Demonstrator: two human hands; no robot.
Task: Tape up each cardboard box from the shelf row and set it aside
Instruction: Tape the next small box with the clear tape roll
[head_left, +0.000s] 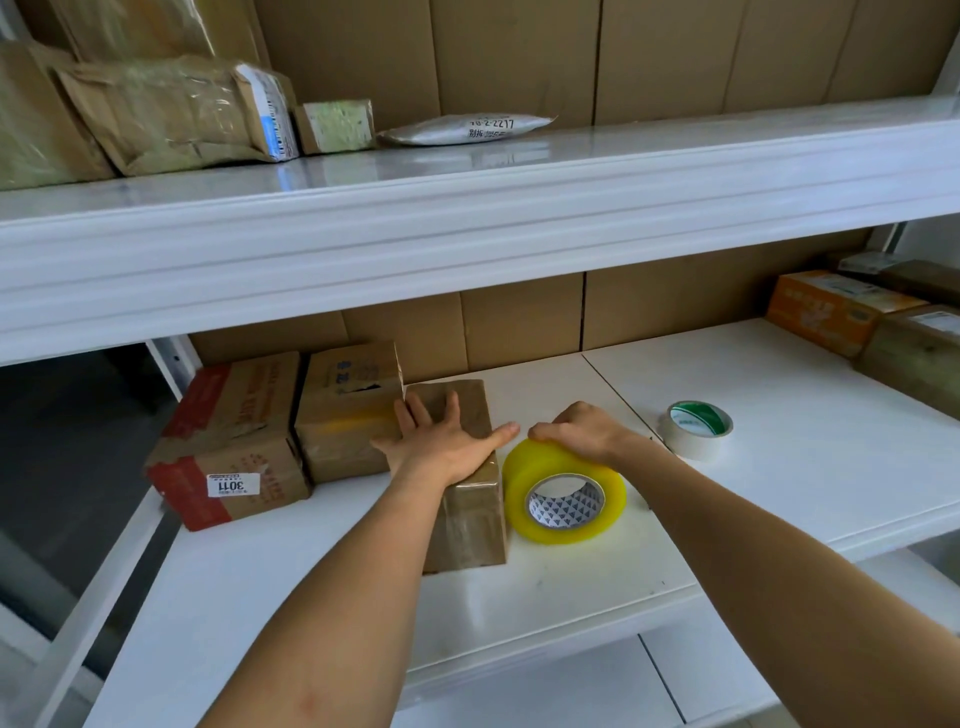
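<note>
A small brown cardboard box, wrapped in clear tape, lies on the white lower shelf. My left hand rests flat on its top with the fingers spread. Right beside the box stands a big roll of yellow tape on its edge. My right hand grips the top of that roll with curled fingers. Two more brown boxes sit to the left: one with red edges and a 3011 label, and a taped one touching the small box.
A smaller white tape roll lies on the shelf to the right. Orange and brown boxes are stacked at the far right. The upper shelf carries paper parcels and a silver mailer.
</note>
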